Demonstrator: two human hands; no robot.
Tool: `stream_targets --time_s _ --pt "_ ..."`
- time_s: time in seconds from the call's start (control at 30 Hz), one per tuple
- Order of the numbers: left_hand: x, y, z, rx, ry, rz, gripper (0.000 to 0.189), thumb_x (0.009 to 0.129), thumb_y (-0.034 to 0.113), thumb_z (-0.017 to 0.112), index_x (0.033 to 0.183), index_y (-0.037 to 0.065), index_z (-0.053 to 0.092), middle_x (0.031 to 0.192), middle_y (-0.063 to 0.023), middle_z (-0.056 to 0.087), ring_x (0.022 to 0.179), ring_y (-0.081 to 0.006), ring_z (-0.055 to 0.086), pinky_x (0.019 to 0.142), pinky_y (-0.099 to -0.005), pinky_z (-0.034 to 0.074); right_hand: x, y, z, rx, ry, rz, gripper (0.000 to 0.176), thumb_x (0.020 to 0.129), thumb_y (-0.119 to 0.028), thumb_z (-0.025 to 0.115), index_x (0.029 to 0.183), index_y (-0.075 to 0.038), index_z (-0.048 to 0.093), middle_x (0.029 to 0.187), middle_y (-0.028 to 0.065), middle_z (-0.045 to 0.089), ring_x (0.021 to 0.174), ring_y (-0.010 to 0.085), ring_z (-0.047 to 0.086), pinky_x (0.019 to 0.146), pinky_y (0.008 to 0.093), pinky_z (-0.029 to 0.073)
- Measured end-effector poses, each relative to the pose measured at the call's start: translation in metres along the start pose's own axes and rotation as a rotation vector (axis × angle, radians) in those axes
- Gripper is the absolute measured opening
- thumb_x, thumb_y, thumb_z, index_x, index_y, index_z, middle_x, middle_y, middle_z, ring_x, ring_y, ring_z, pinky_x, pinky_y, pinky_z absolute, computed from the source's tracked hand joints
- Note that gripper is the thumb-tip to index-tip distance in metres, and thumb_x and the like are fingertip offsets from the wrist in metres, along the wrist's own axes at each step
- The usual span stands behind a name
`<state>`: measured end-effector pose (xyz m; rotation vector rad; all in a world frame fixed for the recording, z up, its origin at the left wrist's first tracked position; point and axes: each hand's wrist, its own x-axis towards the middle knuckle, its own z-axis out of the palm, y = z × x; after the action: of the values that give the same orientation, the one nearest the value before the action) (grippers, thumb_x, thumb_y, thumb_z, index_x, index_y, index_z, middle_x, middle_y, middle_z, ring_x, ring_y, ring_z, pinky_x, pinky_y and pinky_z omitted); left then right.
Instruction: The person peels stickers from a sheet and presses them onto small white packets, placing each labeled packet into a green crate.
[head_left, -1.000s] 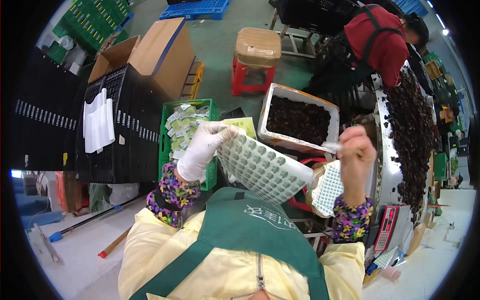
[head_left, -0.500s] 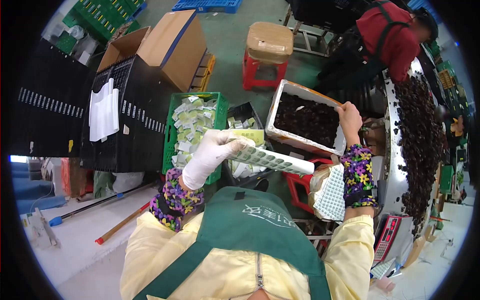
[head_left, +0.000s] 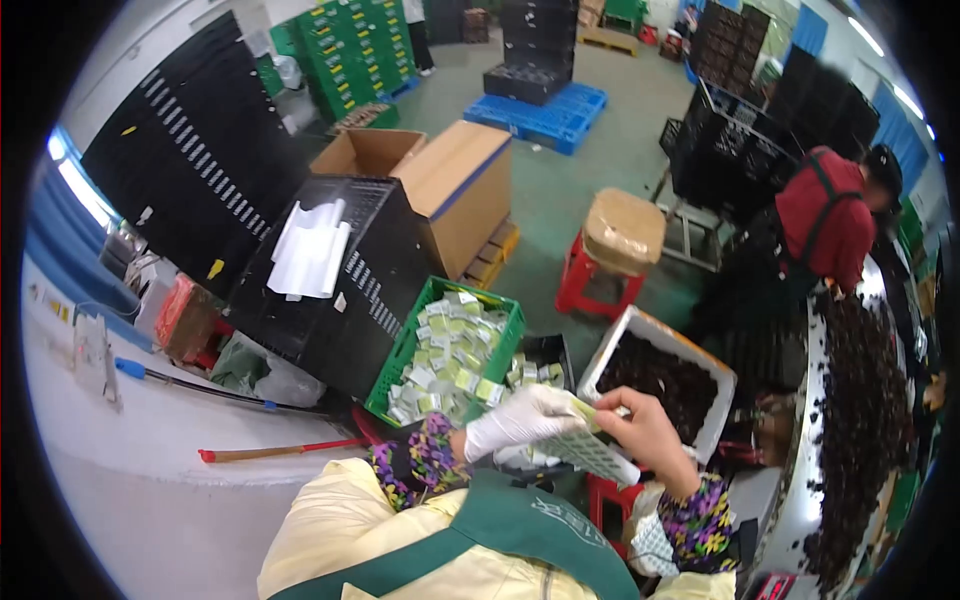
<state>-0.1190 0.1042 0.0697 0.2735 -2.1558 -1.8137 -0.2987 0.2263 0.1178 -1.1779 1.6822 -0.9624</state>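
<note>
Both hands are coming together in front of me: left hand (head_left: 522, 418), in a white glove, is closing narrow on the sticker sheet (head_left: 590, 452) and a small green packet (head_left: 584, 407), while bare right hand (head_left: 648, 436) is pinching thumb and forefinger at the packet's edge. Whether a loose sticker is sitting between those fingertips, I'm not able to tell. Step in hand, as I'm judging it: fingering a label against the packet. Such a move is calling for a firm left pinch and a light, square press from the right.

Sheet and packet are hanging in the air, between the near right corner of the green crate (head_left: 400, 352) and the near left corner of the foam box (head_left: 720, 405). Packets (head_left: 455, 348) are filling that crate, more are lying in the dark crate (head_left: 566, 362) just beside its right edge, and dark pieces (head_left: 655, 380) are filling the foam box. Under my right wrist another sticker sheet (head_left: 650, 535) is showing.

Farther out, a wrapped box (head_left: 625, 230) is sitting on a red stool (head_left: 598, 290), and a co-worker (head_left: 822, 215) is leaning over the far end of the table (head_left: 812, 425), where more dark pieces (head_left: 868, 425) are lying heaped lengthwise.
</note>
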Motion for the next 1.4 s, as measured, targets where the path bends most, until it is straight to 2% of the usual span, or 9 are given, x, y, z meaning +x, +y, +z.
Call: stream_targets --time_s 0.13,0.23,0.4,0.5,0.87,0.97,1.07,1.23,1.4 --pt "-0.001 0.012 -0.002 0.007 -0.006 -0.026 0.016 0.086 0.015 0.065 0.096 0.003 0.07 0.095 -0.0089 0.068 0.087 -0.0177 0.064 0.08 -0.0294 0.049 -0.007 -0.014 0.012 -0.192 0.101 -0.038 0.014 0.08 -0.011 0.068 0.083 0.001 0.063 0.075 0.0021 0.063 0.065 0.0068 0.055 0.061 0.0269 0.046" --pt "-0.003 0.007 -0.005 0.023 0.032 0.039 0.015 0.085 0.015 0.067 0.096 0.006 0.071 0.09 -0.0063 0.069 0.087 -0.0178 0.064 0.079 -0.0297 0.049 -0.008 -0.019 0.021 -0.34 0.296 -0.273 0.012 0.076 -0.008 0.071 0.081 -0.002 0.062 0.077 0.0118 0.062 0.068 0.0257 0.062 0.062 0.0324 0.049" --pt "-0.009 0.005 -0.006 0.122 0.047 0.129 0.014 0.084 0.014 0.068 0.095 0.007 0.072 0.088 -0.0062 0.069 0.085 -0.0217 0.065 0.08 -0.0318 0.05 0.007 -0.038 0.01 -0.315 0.413 -0.346 0.009 0.078 -0.004 0.065 0.079 0.0 0.057 0.071 0.0132 0.059 0.064 0.0271 0.061 0.06 0.0326 0.048" --pt "-0.013 0.002 -0.001 0.052 0.024 -0.005 0.015 0.084 0.016 0.068 0.094 0.006 0.072 0.085 -0.0069 0.07 0.082 -0.018 0.065 0.076 -0.0309 0.051 0.03 -0.041 -0.01 -0.14 0.363 -0.277 0.016 0.087 -0.011 0.059 0.079 0.003 0.056 0.065 0.0045 0.056 0.061 0.0077 0.048 0.056 0.0269 0.042" --pt "-0.016 0.002 0.002 -0.21 -0.056 -0.272 0.017 0.088 0.014 0.066 0.098 0.002 0.072 0.087 -0.0046 0.071 0.08 -0.0088 0.061 0.075 -0.0255 0.049 0.049 0.001 -0.006 0.154 0.293 -0.037 0.021 0.086 -0.017 0.063 0.084 0.004 0.061 0.072 0.0002 0.059 0.066 0.0065 0.049 0.06 0.0247 0.042" --pt "-0.012 0.002 0.003 -0.14 -0.032 -0.14 0.016 0.088 0.014 0.067 0.098 0.003 0.073 0.085 -0.0019 0.07 0.076 -0.0068 0.06 0.071 -0.0228 0.048 0.041 -0.003 0.0 0.14 0.226 -0.016 0.021 0.087 -0.016 0.063 0.084 0.004 0.061 0.07 -0.0006 0.057 0.064 0.0052 0.048 0.057 0.0238 0.041" --pt "-0.01 0.0 0.005 -0.214 -0.028 -0.307 0.016 0.088 0.013 0.066 0.098 0.003 0.073 0.074 -0.0006 0.067 0.064 -0.0057 0.055 0.059 -0.0219 0.046 0.037 0.002 0.008 0.197 0.229 0.006 0.021 0.087 -0.016 0.063 0.085 0.004 0.062 0.069 -0.0003 0.058 0.064 0.0053 0.048 0.058 0.0243 0.042" --pt "-0.009 0.005 0.01 -0.136 0.087 -0.206 0.016 0.087 0.013 0.066 0.097 0.002 0.072 0.073 -0.0018 0.067 0.064 -0.0064 0.056 0.06 -0.0232 0.046 0.01 -0.007 0.009 0.458 0.482 -0.036 0.025 0.087 -0.008 0.062 0.109 0.002 0.059 0.093 -0.0007 0.06 0.077 0.004 0.051 0.071 0.0198 0.043" --pt "-0.008 -0.003 0.014 -0.087 0.084 -0.188 0.016 0.086 0.011 0.066 0.096 0.001 0.072 0.078 -0.0069 0.07 0.07 -0.0086 0.062 0.065 -0.0246 0.049 -0.009 0.002 0.037 0.491 0.467 -0.071 0.019 0.084 0.002 0.06 0.103 0.001 0.058 0.09 -0.0009 0.056 0.078 0.0053 0.054 0.073 0.0204 0.045"
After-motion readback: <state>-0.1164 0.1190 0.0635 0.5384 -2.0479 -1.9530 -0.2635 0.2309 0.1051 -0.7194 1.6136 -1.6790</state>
